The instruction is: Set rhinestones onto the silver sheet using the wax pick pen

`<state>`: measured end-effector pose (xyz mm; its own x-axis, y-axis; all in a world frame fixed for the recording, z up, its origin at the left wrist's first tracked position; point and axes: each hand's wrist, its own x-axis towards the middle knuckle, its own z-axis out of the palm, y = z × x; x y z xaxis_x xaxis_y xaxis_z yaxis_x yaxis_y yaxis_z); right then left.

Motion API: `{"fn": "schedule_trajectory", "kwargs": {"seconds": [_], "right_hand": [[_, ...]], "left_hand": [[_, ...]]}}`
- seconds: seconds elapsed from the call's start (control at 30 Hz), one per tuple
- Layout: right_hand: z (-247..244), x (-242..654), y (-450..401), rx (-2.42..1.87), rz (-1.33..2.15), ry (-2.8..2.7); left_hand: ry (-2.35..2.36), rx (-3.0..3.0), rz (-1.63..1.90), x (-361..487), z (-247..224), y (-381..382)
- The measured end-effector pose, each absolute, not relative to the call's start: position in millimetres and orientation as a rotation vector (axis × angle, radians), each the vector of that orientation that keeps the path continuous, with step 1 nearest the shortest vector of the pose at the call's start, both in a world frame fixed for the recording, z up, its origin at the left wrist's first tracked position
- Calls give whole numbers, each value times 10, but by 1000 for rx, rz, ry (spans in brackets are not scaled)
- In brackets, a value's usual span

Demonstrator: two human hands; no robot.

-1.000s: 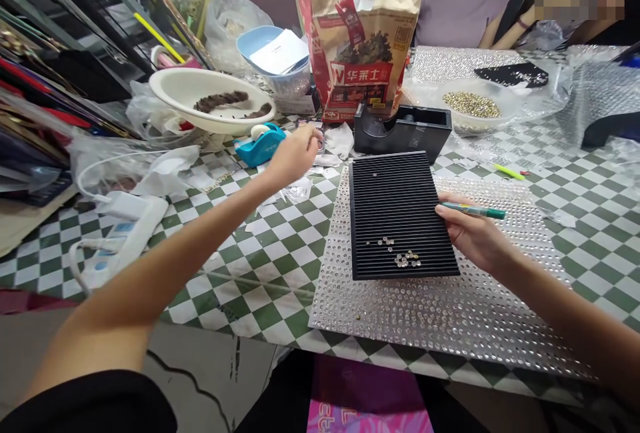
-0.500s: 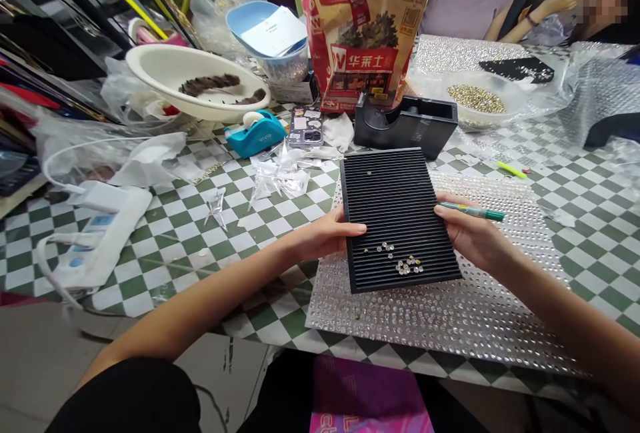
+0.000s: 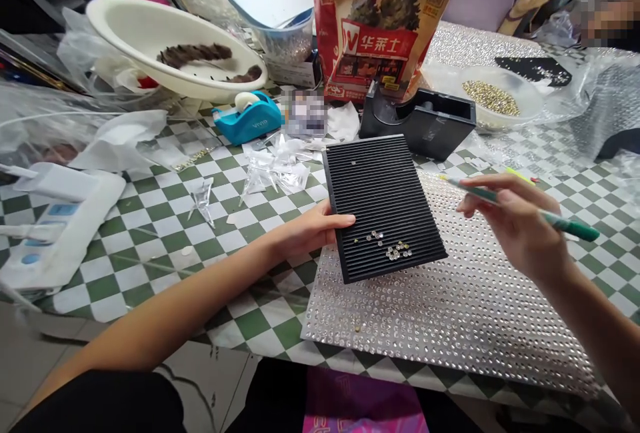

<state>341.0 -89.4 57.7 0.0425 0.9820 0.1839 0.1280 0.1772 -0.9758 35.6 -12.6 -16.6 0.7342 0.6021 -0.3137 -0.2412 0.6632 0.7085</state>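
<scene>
My left hand (image 3: pixel 313 230) grips the left edge of a black ridged plastic tray (image 3: pixel 383 186), which lies on a sheet of clear rhinestones (image 3: pixel 450 313). A small cluster of loose rhinestones (image 3: pixel 393 248) sits on the tray's near end. My right hand (image 3: pixel 515 220) is off the tray, above the rhinestone sheet. It holds a green pen-like picking tool (image 3: pixel 520 206) with a pale tip, pinched between thumb and fingers.
A black tape dispenser (image 3: pixel 420 123) stands behind the tray, beside a printed paper bag (image 3: pixel 373 26). Farther left are a teal tape dispenser (image 3: pixel 247 116) and a white basin (image 3: pixel 150 40). A bowl of gold studs (image 3: pixel 493 98) sits back right. Plastic scraps (image 3: pixel 275 173) lie on the checkered tablecloth.
My left hand has moved from near the phone to the tray's left edge. My right hand has left the tray's right edge and raised the tool. The view has tilted down.
</scene>
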Motion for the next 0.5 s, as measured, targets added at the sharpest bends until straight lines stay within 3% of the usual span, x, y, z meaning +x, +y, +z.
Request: {"fn": "schedule_trajectory", "kwargs": {"seconds": [0.2, 0.5], "right_hand": [[553, 3059, -830, -1073, 1190, -1685], [341, 3061, -828, -998, 1123, -1694]], "left_hand": [[584, 642, 505, 359, -173, -131], [606, 659, 496, 360, -178, -139]]}}
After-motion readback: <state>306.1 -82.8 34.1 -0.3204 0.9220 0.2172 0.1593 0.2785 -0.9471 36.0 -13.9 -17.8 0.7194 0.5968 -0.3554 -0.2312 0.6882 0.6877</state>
